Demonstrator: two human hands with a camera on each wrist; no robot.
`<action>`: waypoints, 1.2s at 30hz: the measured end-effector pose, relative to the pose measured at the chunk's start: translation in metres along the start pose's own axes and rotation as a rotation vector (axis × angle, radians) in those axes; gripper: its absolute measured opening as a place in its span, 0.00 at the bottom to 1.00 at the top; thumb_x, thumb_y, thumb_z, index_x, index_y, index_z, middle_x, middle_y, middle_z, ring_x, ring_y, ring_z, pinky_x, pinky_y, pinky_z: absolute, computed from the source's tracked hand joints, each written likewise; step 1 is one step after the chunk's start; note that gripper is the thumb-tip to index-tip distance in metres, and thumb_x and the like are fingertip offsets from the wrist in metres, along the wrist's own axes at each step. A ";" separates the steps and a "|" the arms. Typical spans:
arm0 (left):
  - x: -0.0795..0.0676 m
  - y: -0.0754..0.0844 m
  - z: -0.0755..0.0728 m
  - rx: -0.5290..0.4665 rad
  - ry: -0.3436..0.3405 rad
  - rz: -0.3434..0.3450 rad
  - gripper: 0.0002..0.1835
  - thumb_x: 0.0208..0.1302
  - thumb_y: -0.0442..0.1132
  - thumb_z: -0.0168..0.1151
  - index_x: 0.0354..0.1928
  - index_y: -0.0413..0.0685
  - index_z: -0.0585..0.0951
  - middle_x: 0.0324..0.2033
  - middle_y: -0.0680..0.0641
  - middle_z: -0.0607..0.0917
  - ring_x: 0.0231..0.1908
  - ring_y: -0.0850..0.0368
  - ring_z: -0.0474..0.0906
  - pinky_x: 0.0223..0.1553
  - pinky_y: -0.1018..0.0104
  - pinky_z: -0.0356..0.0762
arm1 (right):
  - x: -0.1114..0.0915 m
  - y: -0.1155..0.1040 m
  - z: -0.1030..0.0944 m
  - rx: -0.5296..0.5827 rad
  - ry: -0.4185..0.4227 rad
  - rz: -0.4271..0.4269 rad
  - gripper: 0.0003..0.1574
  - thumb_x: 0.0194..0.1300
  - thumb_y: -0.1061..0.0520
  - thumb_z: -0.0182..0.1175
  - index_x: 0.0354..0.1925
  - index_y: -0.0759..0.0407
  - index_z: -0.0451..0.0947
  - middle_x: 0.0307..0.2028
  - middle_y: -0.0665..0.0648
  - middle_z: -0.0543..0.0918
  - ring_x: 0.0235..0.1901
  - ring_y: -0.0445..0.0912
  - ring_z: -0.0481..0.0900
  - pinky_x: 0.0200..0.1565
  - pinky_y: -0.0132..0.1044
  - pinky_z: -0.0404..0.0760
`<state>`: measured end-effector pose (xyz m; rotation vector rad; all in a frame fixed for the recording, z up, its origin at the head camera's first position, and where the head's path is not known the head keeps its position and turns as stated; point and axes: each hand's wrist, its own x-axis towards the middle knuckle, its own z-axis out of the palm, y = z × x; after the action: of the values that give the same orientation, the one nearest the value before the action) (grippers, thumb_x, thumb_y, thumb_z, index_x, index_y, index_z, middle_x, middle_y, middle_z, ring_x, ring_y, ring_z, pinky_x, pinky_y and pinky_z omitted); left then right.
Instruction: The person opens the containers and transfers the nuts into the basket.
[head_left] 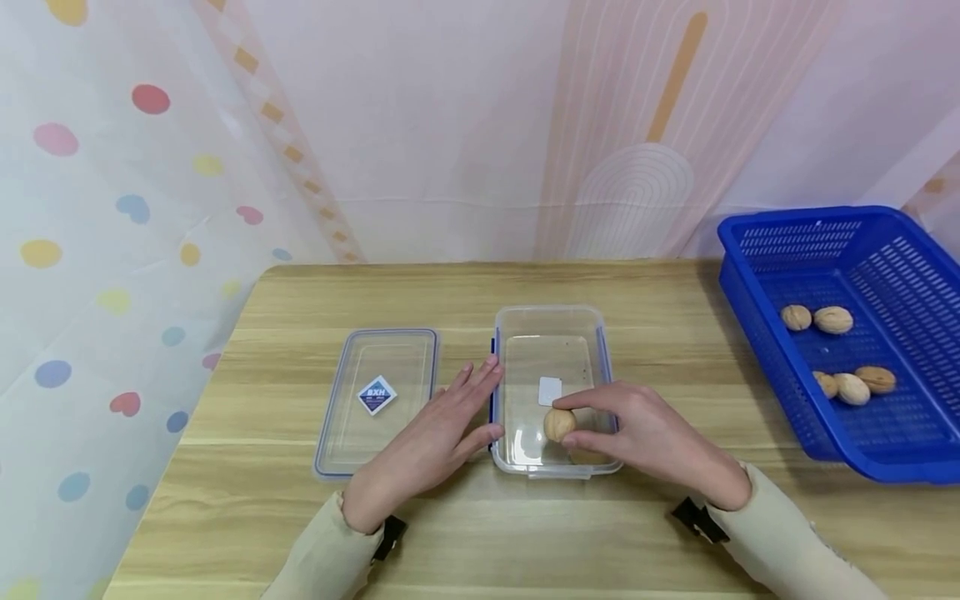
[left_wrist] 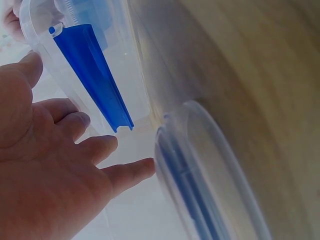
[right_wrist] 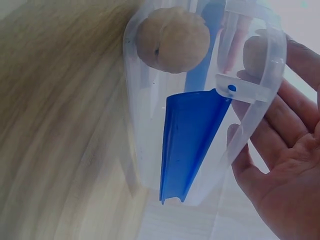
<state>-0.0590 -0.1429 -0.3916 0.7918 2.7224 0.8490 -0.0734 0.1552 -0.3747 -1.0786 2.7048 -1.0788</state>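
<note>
On table: 1 box | 1 walnut pinched by right hand | left hand flat | basket: 5 walnuts

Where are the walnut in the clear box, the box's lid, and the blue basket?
walnut (head_left: 558, 424), head view, middle of its shell.
lid (head_left: 377, 398), head view, on its diamond label.
blue basket (head_left: 757, 308), head view, on its left wall.
</note>
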 end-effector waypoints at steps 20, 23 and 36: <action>0.001 -0.001 0.001 0.004 0.003 0.007 0.40 0.79 0.54 0.54 0.83 0.48 0.52 0.81 0.49 0.48 0.79 0.37 0.46 0.72 0.30 0.53 | -0.019 -0.003 -0.016 -0.025 0.139 0.008 0.23 0.59 0.53 0.77 0.54 0.50 0.89 0.50 0.48 0.90 0.50 0.49 0.88 0.51 0.50 0.86; 0.000 -0.002 0.001 0.007 0.003 0.009 0.40 0.79 0.54 0.54 0.83 0.48 0.51 0.81 0.49 0.48 0.79 0.37 0.46 0.72 0.30 0.53 | -0.023 -0.005 -0.020 -0.012 0.145 0.054 0.24 0.60 0.52 0.77 0.55 0.49 0.88 0.51 0.47 0.89 0.51 0.49 0.88 0.53 0.52 0.85; 0.001 -0.003 0.003 0.006 0.006 0.003 0.40 0.79 0.54 0.54 0.83 0.48 0.51 0.81 0.50 0.48 0.79 0.38 0.45 0.72 0.30 0.52 | -0.042 -0.006 -0.042 -0.067 0.283 0.070 0.27 0.54 0.58 0.79 0.54 0.48 0.89 0.49 0.48 0.90 0.48 0.47 0.88 0.51 0.39 0.85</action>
<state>-0.0602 -0.1430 -0.3958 0.7966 2.7311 0.8456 -0.0495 0.2033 -0.3477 -0.8915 2.9900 -1.2212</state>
